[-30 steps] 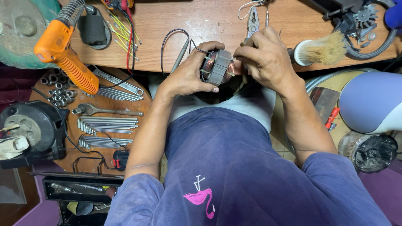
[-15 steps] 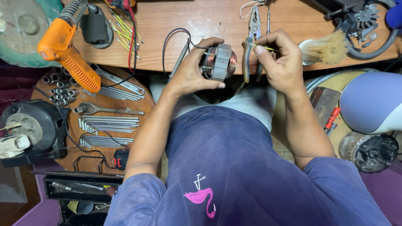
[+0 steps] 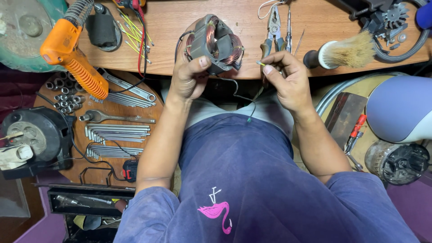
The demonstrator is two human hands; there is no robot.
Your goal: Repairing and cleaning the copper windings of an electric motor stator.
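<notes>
- Since half a second ago, my left hand (image 3: 189,74) has tilted the motor stator (image 3: 215,42) up, bore facing me, over the wooden bench (image 3: 180,27).
- My right hand (image 3: 288,76) pinches a thin wire end (image 3: 261,64), pliers (image 3: 272,31) lying just behind.

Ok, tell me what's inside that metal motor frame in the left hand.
The motor frame, gripped by the left hand, holds two copper wire coils with an open bore between them. The thumb and palm cover its lower left edge.
</notes>
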